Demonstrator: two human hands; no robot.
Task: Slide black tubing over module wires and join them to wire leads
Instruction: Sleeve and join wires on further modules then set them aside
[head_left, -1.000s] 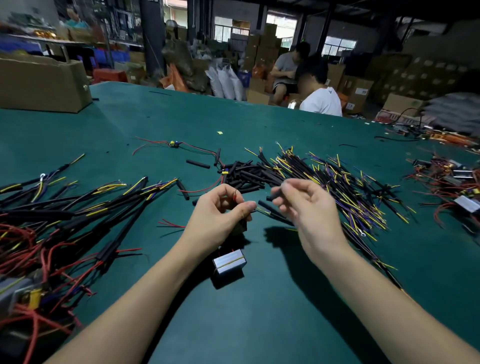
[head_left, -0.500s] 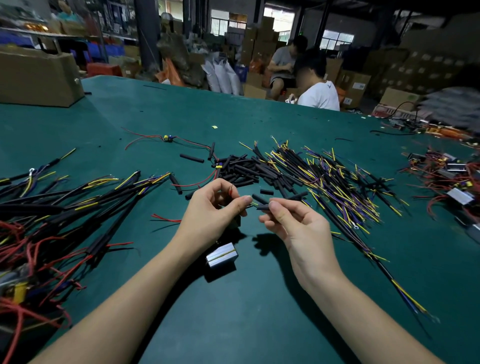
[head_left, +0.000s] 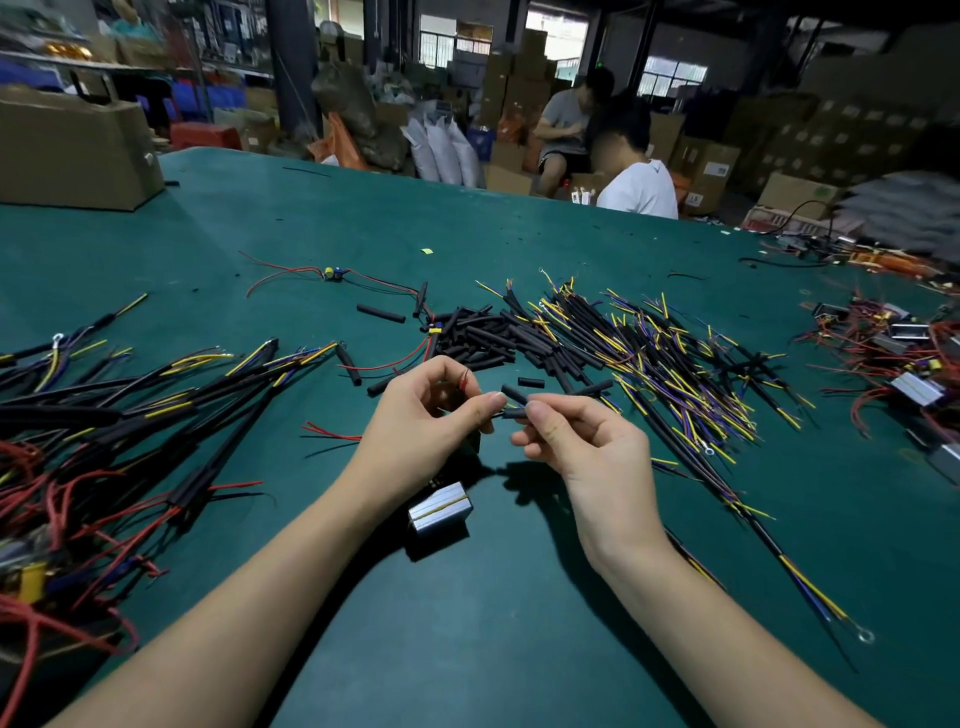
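Hands meet over the green table (head_left: 519, 623), just past the module. Your left hand (head_left: 421, 431) is curled, thumb and forefinger pinching thin red module wires (head_left: 464, 382) whose tips poke up above the knuckles; exactly how many you grip is hard to make out, since the fingers cover most of them. Your right hand (head_left: 587, 441) pinches a short black tubing piece (head_left: 515, 413) between thumb and forefinger, its open end touching your left thumb tip. A second black piece (head_left: 514, 395) sits just above it at the fingertips; whether it is held or lying on the table behind, you cannot tell from here.

Below your left wrist sits the module (head_left: 440, 512), a small silver block with a yellow stripe, partly shadowed, its far side hidden by your hand. The wires' run from it up into your grip is covered too.

Beyond your hands lies the loose tubing pile (head_left: 483, 338), and to its right the spread of wire leads (head_left: 665, 358), yellow and purple tipped. One lead (head_left: 810, 587) trails near right and ends in a ring terminal. On the left, a heap of sleeved harnesses (head_left: 130, 410) runs off the frame edge, red wires tangled through it. More modules (head_left: 914, 364) at the far right are cut off and blurred.
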